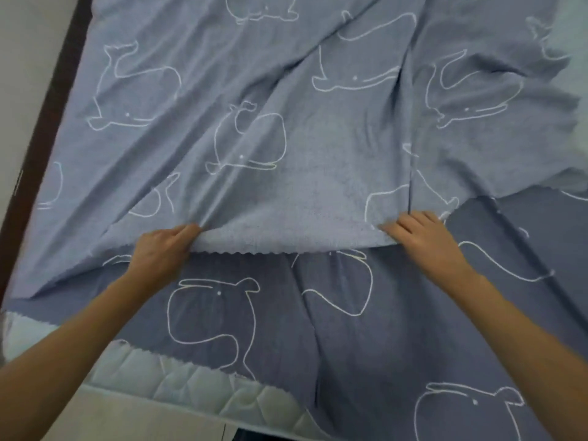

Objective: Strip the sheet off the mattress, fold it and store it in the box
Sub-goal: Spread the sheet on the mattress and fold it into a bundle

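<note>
A blue sheet [286, 128] printed with white whale outlines covers most of the white quilted mattress [178, 380]. Part of it is folded back on itself, paler side up, with a zigzag-cut edge running across the middle between my hands. My left hand [162, 253] pinches that edge at the left, fingers closed on the cloth. My right hand [423, 237] grips the same edge at the right. The darker layer of the sheet lies underneath, toward me. No box is in view.
A dark wooden bed frame edge [47, 122] runs along the left side, with a pale wall [25, 58] beyond it. The mattress's near edge shows bare at the lower left. A pale surface [572, 33] shows at the top right corner.
</note>
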